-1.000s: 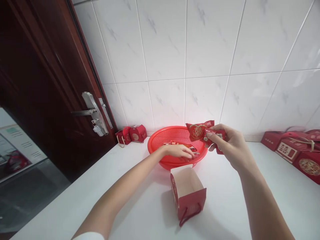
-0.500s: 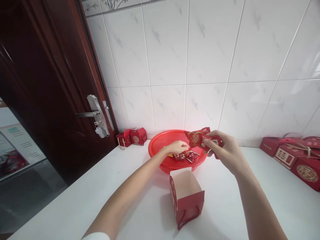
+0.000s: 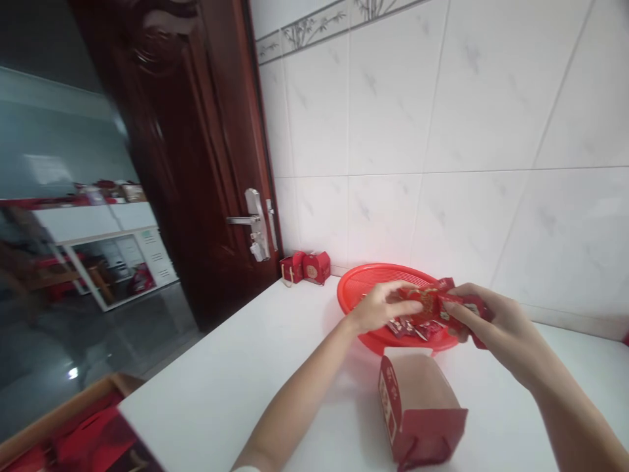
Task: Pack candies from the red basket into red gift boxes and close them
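Note:
My right hand [image 3: 496,324] is closed around red wrapped sweets [image 3: 447,305] with gold print, holding them above the basket's right side. My left hand [image 3: 381,307] has its thumb and fingers closed on the left end of these packets. Below both hands lies a red plastic basket [image 3: 350,288] with a perforated wall. More wrapped sweets [image 3: 405,326] lie in it. In front of the basket stands a red gift box [image 3: 435,429], its top open and its pale inside showing. A dark red cord handle hangs down its front.
Two small red boxes [image 3: 317,267] stand against the tiled wall at the table's far left. A dark wooden door [image 3: 211,164] is beside the white table [image 3: 275,341]. At lower left, a carton [image 3: 83,419] holds red items below the table edge.
My left hand has risen from inside the basket to the packets in my right hand. The view has swung left, bringing the carton and the room beyond the door into sight.

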Tool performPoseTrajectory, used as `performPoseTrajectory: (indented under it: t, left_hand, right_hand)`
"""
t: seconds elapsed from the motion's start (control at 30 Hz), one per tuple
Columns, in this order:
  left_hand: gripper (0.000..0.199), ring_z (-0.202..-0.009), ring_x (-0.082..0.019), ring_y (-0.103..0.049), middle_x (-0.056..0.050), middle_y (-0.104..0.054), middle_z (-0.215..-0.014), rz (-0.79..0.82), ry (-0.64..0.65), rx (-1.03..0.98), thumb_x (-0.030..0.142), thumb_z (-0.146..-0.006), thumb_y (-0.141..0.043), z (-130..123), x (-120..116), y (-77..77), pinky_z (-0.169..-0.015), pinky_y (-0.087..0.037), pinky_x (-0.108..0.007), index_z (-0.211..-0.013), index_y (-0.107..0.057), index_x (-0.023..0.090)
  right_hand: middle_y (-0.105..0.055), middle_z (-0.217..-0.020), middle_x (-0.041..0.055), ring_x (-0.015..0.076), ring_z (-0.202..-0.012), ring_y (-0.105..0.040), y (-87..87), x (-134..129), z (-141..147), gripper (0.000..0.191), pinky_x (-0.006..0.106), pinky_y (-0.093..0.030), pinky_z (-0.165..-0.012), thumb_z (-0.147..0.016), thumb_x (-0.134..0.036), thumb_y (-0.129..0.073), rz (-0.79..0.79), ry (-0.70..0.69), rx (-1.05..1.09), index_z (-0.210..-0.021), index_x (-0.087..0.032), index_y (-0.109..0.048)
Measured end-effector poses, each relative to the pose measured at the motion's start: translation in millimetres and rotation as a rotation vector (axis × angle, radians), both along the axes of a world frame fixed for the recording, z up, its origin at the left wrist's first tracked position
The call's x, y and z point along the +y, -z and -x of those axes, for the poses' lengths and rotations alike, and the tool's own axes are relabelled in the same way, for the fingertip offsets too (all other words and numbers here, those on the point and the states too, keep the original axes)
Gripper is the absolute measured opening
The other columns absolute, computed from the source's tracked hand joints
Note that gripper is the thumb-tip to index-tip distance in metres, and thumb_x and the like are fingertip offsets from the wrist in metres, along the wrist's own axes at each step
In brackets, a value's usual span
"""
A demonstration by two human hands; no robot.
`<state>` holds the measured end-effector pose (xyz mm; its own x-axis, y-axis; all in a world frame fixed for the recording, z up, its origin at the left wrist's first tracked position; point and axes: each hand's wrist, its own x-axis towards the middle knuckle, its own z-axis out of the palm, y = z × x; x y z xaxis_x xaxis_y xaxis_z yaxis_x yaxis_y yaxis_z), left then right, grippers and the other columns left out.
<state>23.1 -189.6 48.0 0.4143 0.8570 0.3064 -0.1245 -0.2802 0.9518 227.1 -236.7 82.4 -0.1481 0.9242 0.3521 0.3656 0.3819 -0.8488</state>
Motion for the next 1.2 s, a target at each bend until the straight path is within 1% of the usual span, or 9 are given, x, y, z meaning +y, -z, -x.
performPoseTrajectory:
  t: [0.13,0.27,0.43,0.6,0.7,0.8,0.93,1.1,1.2]
  left_hand:
    - [0.043,-0.087,-0.023,-0.069,-0.01,-0.075,-0.096,-0.094,-0.101,0.05,0.044,-0.076,-0.083,2,-3,3.6,-0.079,-0.054,-0.034,-0.106,-0.074,0.015]
    - [0.035,-0.081,-0.021,-0.068,-0.008,-0.075,-0.091,-0.119,-0.213,0.005,0.04,-0.075,-0.081,16,-3,-2.8,-0.071,-0.053,-0.03,-0.098,-0.074,0.015]
    - [0.032,-0.094,-0.024,-0.072,-0.008,-0.078,-0.099,-0.198,-0.324,-0.044,0.036,-0.072,-0.081,39,-3,-17.7,-0.085,-0.054,-0.032,-0.095,-0.075,0.014]
    - [0.027,-0.086,-0.024,-0.072,-0.007,-0.078,-0.089,-0.247,-0.485,0.05,0.041,-0.078,-0.075,52,-4,-26.1,-0.077,-0.054,-0.031,-0.086,-0.073,0.015]
    - [0.025,-0.084,-0.022,-0.07,-0.005,-0.076,-0.085,-0.271,-0.544,0.078,0.041,-0.08,-0.072,58,-3,-28.5,-0.076,-0.052,-0.029,-0.081,-0.071,0.016]
    - [0.023,-0.085,-0.021,-0.069,-0.003,-0.075,-0.085,-0.264,-0.523,0.063,0.04,-0.081,-0.071,60,-2,-29.8,-0.077,-0.052,-0.029,-0.081,-0.07,0.017]
    - [0.028,-0.088,-0.023,-0.071,-0.005,-0.076,-0.09,-0.209,-0.432,0.032,0.043,-0.079,-0.075,54,-6,-30.6,-0.079,-0.054,-0.031,-0.085,-0.071,0.017]
    - [0.038,-0.09,-0.026,-0.073,-0.008,-0.078,-0.093,-0.09,-0.265,-0.015,0.049,-0.077,-0.08,42,-12,-28.5,-0.08,-0.057,-0.034,-0.094,-0.074,0.015]
    - [0.037,-0.086,-0.025,-0.073,-0.008,-0.078,-0.091,-0.075,-0.208,-0.017,0.048,-0.078,-0.081,36,-15,-27.7,-0.077,-0.058,-0.033,-0.093,-0.075,0.015]
  right_hand:
    - [-0.059,-0.056,0.0016,0.016,-0.049,-0.044,8.6,5,-2,0.041,0.028,-0.035,-0.044,-0.079,-0.063,-0.07,0.002,0.036,0.049,-0.086,-0.023,-0.071]
    - [-0.068,-0.066,0.0063,0.0178,-0.052,-0.051,11.5,10,-11,0.049,0.03,-0.044,-0.047,-0.076,-0.067,-0.072,0.025,0.072,0.045,-0.098,-0.023,-0.074]
    - [-0.07,-0.071,0.0057,0.0154,-0.054,-0.053,1.5,2,-12,0.042,0.027,-0.043,-0.048,-0.077,-0.058,-0.074,0.028,0.106,0.096,-0.096,-0.021,-0.073]
    - [-0.064,-0.062,0.0017,0.0127,-0.051,-0.052,-6.1,-2,-15,0.032,0.025,-0.041,-0.049,-0.076,-0.048,-0.075,-0.007,0.067,0.136,-0.086,-0.018,-0.07]
    - [-0.061,-0.059,0.0006,0.0139,-0.053,-0.055,-8.3,-3,-20,0.03,0.025,-0.039,-0.048,-0.076,-0.046,-0.075,-0.005,0.074,0.158,-0.085,-0.018,-0.069]
    - [-0.066,-0.067,0.0039,0.0164,-0.059,-0.06,-10.3,-5,-23,0.03,0.025,-0.04,-0.05,-0.076,-0.046,-0.075,0.018,0.082,0.175,-0.085,-0.019,-0.068]
    - [-0.069,-0.072,0.0052,0.0163,-0.062,-0.06,-11.6,-5,-21,0.027,0.026,-0.041,-0.053,-0.077,-0.045,-0.072,0.042,0.087,0.171,-0.084,-0.019,-0.067]
    - [-0.06,-0.064,-0.0004,0.0126,-0.055,-0.053,-7.7,-2,-9,0.027,0.024,-0.037,-0.048,-0.075,-0.044,-0.07,0.089,0.039,0.187,-0.083,-0.019,-0.065]
    - [-0.059,-0.063,-0.0023,0.0122,-0.051,-0.055,-4.6,1,0,0.024,0.022,-0.035,-0.045,-0.072,-0.04,-0.067,0.155,0.008,0.222,-0.082,-0.02,-0.06]
